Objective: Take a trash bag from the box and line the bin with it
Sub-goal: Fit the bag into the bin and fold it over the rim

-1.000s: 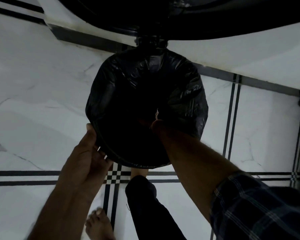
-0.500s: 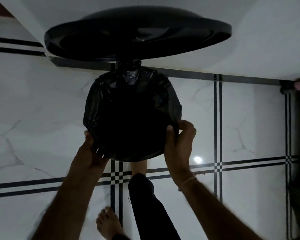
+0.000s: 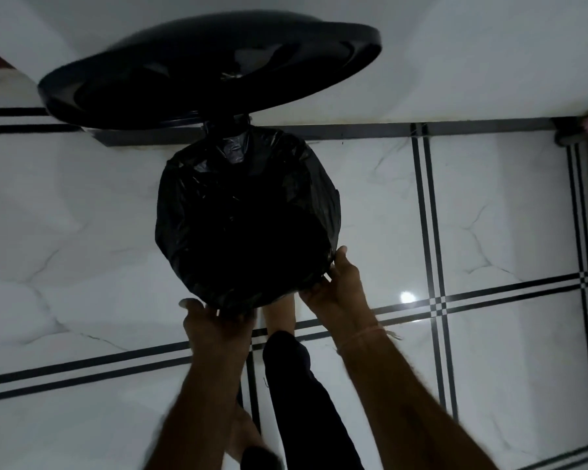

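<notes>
A round bin stands on the white tiled floor, and a glossy black trash bag (image 3: 252,184) is stretched over its rim and down its outside wall. The bin's black lid (image 3: 211,72) is tipped up behind it against the wall. My left hand (image 3: 214,323) grips the bag's edge at the near rim. My right hand (image 3: 336,286) holds the bag's edge at the near right rim, fingers curled under the plastic. The bin's inside is too dark to see. No bag box is in view.
A white wall (image 3: 472,62) with a dark skirting strip runs behind the bin. My right foot (image 3: 279,313) rests at the bin's base, with a dark trouser leg (image 3: 302,401) below it. Black inlay lines cross the marble floor (image 3: 82,232).
My right hand came out of the bin's inside and took the rim on the near right. My left hand slid along the rim from the left side toward the near edge.
</notes>
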A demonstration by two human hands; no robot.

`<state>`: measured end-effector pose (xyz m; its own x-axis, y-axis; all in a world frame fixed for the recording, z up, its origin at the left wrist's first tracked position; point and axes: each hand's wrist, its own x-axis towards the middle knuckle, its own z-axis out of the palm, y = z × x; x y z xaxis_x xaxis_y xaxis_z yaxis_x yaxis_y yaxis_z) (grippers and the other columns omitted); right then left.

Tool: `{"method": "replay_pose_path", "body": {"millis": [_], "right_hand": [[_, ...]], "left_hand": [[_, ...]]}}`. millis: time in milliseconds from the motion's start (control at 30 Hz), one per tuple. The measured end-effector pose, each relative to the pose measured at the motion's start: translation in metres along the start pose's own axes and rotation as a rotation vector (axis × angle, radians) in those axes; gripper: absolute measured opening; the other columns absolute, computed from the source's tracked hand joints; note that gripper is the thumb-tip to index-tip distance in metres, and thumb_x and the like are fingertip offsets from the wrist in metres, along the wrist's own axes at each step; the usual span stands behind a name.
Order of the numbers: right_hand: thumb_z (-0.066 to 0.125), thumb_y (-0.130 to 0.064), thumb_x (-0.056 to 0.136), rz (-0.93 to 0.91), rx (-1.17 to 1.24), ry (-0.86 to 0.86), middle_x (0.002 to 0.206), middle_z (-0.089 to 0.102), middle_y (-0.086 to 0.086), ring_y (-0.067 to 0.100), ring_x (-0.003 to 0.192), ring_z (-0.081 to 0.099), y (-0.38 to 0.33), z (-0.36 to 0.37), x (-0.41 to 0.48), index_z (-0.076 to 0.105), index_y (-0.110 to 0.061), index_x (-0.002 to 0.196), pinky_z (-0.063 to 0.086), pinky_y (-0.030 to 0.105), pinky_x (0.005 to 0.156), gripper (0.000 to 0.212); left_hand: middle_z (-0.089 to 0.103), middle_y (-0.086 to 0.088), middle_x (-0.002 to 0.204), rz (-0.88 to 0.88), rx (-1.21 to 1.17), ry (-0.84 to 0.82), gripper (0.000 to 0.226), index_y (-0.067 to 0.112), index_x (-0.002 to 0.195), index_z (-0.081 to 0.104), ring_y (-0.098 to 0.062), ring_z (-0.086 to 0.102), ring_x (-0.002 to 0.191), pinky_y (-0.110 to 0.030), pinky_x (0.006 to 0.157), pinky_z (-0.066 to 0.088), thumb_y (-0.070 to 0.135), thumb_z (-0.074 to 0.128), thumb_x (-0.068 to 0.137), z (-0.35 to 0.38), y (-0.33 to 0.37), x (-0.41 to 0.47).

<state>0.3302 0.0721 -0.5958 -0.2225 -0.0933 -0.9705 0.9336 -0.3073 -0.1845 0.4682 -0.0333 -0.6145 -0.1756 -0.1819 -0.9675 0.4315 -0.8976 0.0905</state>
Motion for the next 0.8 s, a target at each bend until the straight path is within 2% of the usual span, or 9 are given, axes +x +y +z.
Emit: {"method": "replay_pose_path", "body": {"millis": [67,167,300,367,433,500,600,667,800], "right_hand": [[0.05,-0.06,0.099,0.036,-0.014,0.013,0.143,0.058,0.014,0.037,0.134,0.054,0.007,0.0,-0.003,0.063,-0.014,0.129,0.054,0.053,0.099,0.056],[0.05,-0.056,0.101,0.064,0.008,0.003,0.143,0.06,0.014,0.036,0.136,0.053,0.011,-0.001,-0.011,0.063,-0.012,0.132,0.053,0.048,0.101,0.056],[0.045,-0.053,0.103,0.052,0.094,-0.043,0.108,0.075,0.014,0.031,0.103,0.066,0.017,0.001,-0.009,0.067,-0.012,0.123,0.063,0.043,0.078,0.051],[0.04,-0.062,0.101,0.034,0.033,-0.015,0.113,0.071,0.011,0.028,0.1,0.064,0.015,-0.001,-0.005,0.068,-0.014,0.119,0.056,0.044,0.089,0.058],[0.041,-0.07,0.097,0.045,-0.027,0.016,0.127,0.066,0.01,0.03,0.111,0.061,0.004,-0.003,-0.001,0.064,-0.014,0.127,0.047,0.053,0.103,0.068],[0.045,-0.071,0.094,0.06,-0.097,-0.009,0.133,0.064,0.01,0.033,0.119,0.06,-0.011,-0.002,0.001,0.06,-0.015,0.136,0.048,0.057,0.1,0.071],[0.049,-0.064,0.097,0.037,-0.185,-0.042,0.135,0.066,0.01,0.033,0.118,0.062,-0.026,0.007,0.002,0.058,-0.019,0.142,0.057,0.047,0.078,0.064],[0.047,-0.06,0.099,0.007,-0.217,-0.081,0.14,0.064,0.011,0.033,0.119,0.062,-0.028,0.01,0.002,0.056,-0.023,0.145,0.062,0.042,0.072,0.06],[0.049,-0.056,0.099,-0.049,-0.293,-0.021,0.131,0.068,0.008,0.027,0.121,0.061,-0.043,0.013,0.003,0.063,-0.017,0.138,0.054,0.043,0.086,0.056]], "left_hand": [[0.068,-0.01,0.127,-0.072,0.016,-0.025,0.051,0.018,0.126,0.068,-0.031,0.063,0.118,-0.056,0.109,0.045,0.057,0.05,0.099,-0.001,-0.012,-0.012],[0.07,-0.008,0.123,-0.062,0.025,-0.057,0.042,0.017,0.13,0.067,-0.028,0.066,0.112,-0.055,0.106,0.048,0.04,0.055,0.098,0.002,-0.018,-0.016],[0.071,-0.008,0.11,-0.038,0.017,-0.042,0.027,0.012,0.091,0.083,-0.025,0.068,0.1,-0.038,0.097,0.053,0.019,0.058,0.083,0.002,-0.019,-0.008],[0.072,-0.007,0.112,-0.014,0.03,-0.015,0.035,0.015,0.082,0.084,-0.025,0.068,0.103,-0.04,0.091,0.058,0.027,0.055,0.095,-0.003,-0.014,-0.004],[0.072,-0.011,0.122,-0.022,0.036,-0.021,0.046,0.015,0.108,0.078,-0.032,0.065,0.116,-0.053,0.103,0.051,0.053,0.059,0.093,-0.001,0.002,-0.009],[0.07,-0.011,0.128,-0.027,0.112,-0.053,0.065,0.016,0.131,0.066,-0.034,0.063,0.121,-0.057,0.105,0.048,0.065,0.06,0.088,0.005,0.02,-0.008],[0.07,-0.006,0.131,0.027,0.266,-0.036,0.047,0.023,0.134,0.065,-0.028,0.066,0.119,-0.047,0.086,0.06,0.053,0.05,0.102,0.017,0.04,-0.002],[0.07,-0.008,0.132,0.03,0.286,-0.009,0.034,0.021,0.126,0.068,-0.026,0.069,0.114,-0.043,0.084,0.064,0.04,0.048,0.106,0.021,0.046,0.001],[0.07,-0.007,0.129,0.056,0.373,0.041,0.037,0.022,0.118,0.07,-0.025,0.069,0.11,-0.044,0.09,0.06,0.05,0.049,0.104,0.027,0.059,0.002]]}}
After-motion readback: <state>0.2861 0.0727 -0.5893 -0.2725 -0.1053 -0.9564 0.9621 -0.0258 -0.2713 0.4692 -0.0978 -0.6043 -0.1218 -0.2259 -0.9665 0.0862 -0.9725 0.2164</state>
